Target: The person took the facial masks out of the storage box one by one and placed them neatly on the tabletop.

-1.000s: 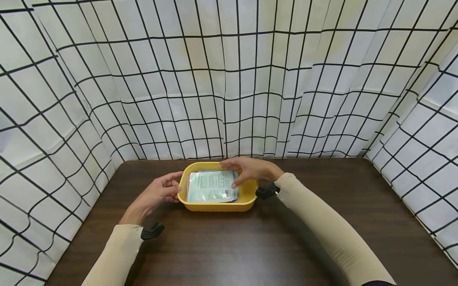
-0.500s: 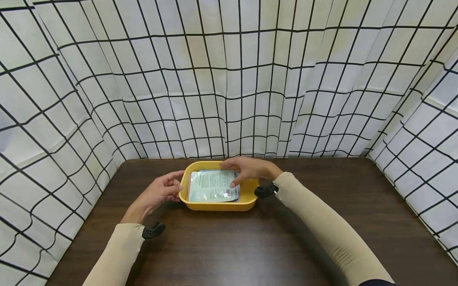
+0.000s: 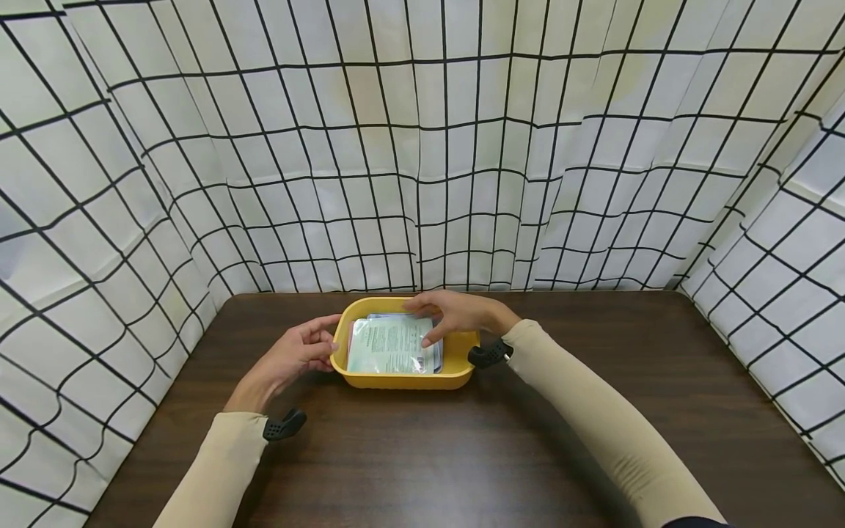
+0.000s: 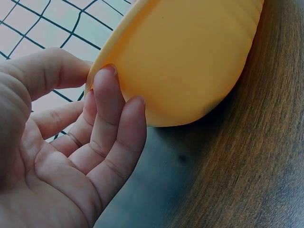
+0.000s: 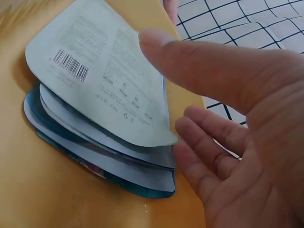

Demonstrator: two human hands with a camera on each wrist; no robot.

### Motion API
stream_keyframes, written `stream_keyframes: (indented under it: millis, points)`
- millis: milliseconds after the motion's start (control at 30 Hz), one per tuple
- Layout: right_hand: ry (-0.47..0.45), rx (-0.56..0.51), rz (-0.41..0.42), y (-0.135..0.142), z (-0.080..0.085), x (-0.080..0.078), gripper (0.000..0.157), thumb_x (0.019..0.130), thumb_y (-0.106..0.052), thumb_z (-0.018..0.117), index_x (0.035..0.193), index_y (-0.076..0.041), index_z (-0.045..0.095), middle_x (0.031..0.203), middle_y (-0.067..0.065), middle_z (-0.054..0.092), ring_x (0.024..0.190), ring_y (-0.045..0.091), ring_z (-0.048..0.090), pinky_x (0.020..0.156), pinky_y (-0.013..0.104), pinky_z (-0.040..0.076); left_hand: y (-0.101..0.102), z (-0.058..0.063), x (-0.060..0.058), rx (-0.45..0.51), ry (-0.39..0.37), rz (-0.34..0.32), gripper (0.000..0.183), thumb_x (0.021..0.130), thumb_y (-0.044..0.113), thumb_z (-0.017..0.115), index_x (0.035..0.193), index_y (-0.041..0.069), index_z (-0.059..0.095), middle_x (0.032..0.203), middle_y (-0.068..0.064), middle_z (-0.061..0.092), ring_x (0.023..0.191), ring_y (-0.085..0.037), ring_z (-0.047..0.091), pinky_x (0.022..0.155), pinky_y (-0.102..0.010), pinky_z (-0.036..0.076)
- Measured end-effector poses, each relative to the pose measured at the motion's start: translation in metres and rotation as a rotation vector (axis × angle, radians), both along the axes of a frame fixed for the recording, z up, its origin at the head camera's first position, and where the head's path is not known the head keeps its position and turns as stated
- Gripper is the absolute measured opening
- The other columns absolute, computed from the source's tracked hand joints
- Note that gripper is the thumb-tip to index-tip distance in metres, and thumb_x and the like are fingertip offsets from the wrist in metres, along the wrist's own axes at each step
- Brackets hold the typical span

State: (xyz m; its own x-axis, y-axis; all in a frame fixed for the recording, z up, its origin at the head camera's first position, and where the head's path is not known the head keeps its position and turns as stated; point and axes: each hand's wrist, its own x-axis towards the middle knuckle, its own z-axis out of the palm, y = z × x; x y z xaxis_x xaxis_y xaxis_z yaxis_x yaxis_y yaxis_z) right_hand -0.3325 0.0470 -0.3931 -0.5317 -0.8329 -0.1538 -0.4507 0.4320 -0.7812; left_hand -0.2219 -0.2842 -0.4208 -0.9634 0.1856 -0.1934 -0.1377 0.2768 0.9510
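Observation:
A yellow plastic basin (image 3: pixel 403 381) stands on the table near its far edge. Inside lies a stack of flat pouches that look like sheet mask packets; the top packet (image 3: pixel 386 345) is pale green with printed text and a barcode. My left hand (image 3: pixel 297 356) pinches the basin's left rim between thumb and fingers. Over the right part of the stack is my right hand (image 3: pixel 462 312), its thumb above the top packet and its fingertips at the packets' edge. In the right wrist view the lower packets (image 5: pixel 109 159) show as a slightly fanned pile, with white and teal edges.
The dark brown wooden table (image 3: pixel 422 455) extends in front of and to both sides of the basin. Behind and at the sides hangs a white curtain (image 3: pixel 455 154) with a black grid. A black strap device sits on each wrist.
The right hand has shifted very slightly left, and the top packet has slid a little, showing more of the packets beneath at the back. The left hand keeps its hold on the rim.

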Motion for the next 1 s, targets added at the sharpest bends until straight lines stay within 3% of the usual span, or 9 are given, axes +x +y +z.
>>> stream_keyframes:
  millis: [167, 267, 567, 1000]
  points:
    - [-0.015, -0.036, -0.018, 0.0028, 0.0010, 0.0005, 0.070, 0.087, -0.017, 0.081, 0.150, -0.019, 0.050, 0.151, 0.001, 0.052, 0.137, 0.020, 0.051, 0.110, 0.037, 0.045, 0.0008, 0.0019, 0.0007, 0.011, -0.001, -0.004, 0.072, 0.097, 0.012, 0.066, 0.160, 0.010, 0.031, 0.101, -0.011, 0.059, 0.082, -0.022, 0.063, 0.081, -0.032, 0.059]
    - [-0.029, -0.062, -0.005, 0.0031, 0.0013, 0.0005, 0.069, 0.088, -0.011, 0.079, 0.150, -0.015, 0.049, 0.149, 0.005, 0.053, 0.134, 0.021, 0.053, 0.108, 0.038, 0.047, 0.0012, 0.0024, 0.0012, 0.013, -0.008, 0.003, 0.072, 0.096, 0.011, 0.066, 0.159, 0.010, 0.031, 0.101, -0.011, 0.059, 0.082, -0.022, 0.063, 0.081, -0.032, 0.059]
    - [-0.048, -0.006, -0.033, 0.0021, 0.0000, 0.0016, 0.067, 0.087, -0.007, 0.078, 0.148, -0.007, 0.051, 0.149, 0.006, 0.054, 0.135, 0.020, 0.053, 0.110, 0.037, 0.045, 0.0001, -0.0009, 0.0001, 0.027, 0.004, -0.010, 0.072, 0.096, 0.010, 0.066, 0.159, 0.010, 0.032, 0.101, -0.011, 0.059, 0.081, -0.019, 0.063, 0.080, -0.032, 0.060]
    - [0.016, 0.052, 0.002, 0.0018, 0.0015, 0.0041, 0.067, 0.087, -0.009, 0.079, 0.148, -0.017, 0.053, 0.141, -0.003, 0.060, 0.129, 0.017, 0.055, 0.110, 0.037, 0.045, 0.0011, 0.0000, 0.0012, 0.034, 0.009, -0.022, 0.073, 0.095, 0.009, 0.066, 0.159, 0.008, 0.031, 0.101, -0.012, 0.058, 0.081, -0.019, 0.063, 0.081, -0.033, 0.059]
